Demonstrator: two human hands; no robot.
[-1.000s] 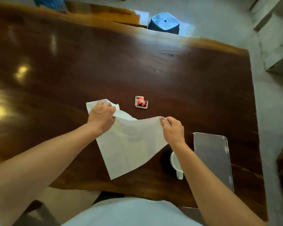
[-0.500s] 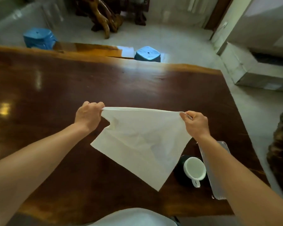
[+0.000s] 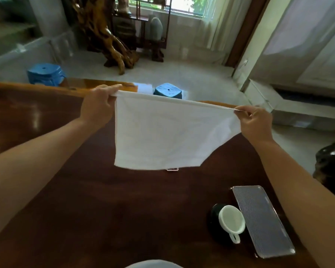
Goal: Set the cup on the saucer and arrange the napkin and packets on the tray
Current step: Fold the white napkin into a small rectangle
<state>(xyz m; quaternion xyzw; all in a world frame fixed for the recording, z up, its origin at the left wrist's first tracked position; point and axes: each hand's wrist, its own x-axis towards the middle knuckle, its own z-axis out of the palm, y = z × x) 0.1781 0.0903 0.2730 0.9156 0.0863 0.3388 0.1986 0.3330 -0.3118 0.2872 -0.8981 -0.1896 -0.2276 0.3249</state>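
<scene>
Head view. We are looking forward and down over a dark polished wooden table (image 3: pixel 85 209), with a person's two bare arms reaching out above it. The left hand (image 3: pixel 97 105) is pinching one top corner of a white napkin (image 3: pixel 168 136) between thumb and curled fingers. The right hand (image 3: pixel 256 120) is pinching the opposite top corner in the same way. The top hem is stretching taut between them, and the cloth is hanging free in the air, touching nothing. We are judging that it is being held wide like this to open it flat and square its edges before folding or laying it down.

Just under the napkin's lower hem, a thin sliver of the packets (image 3: pixel 172 169) is showing on the table; the rest is hiding behind the cloth. Toward the table's right side, a white cup (image 3: pixel 231 219) is sitting with its handle pointing at the person and overlapping a dark saucer (image 3: pixel 214 213). We are unable to tell whether it is resting squarely on it. A grey ribbed tray (image 3: pixel 263 221) is lying lengthwise just beside the cup, showing only its own surface.

For room, we are noting a broad stretch of open wood between the napkin and the person's body, enough for lowering the cloth. The tray is sitting close to the table's right edge with the cup crowding its left rim, and we are judging that the tightest spot. A blue stool (image 3: pixel 167 91) is standing beyond the far edge.
</scene>
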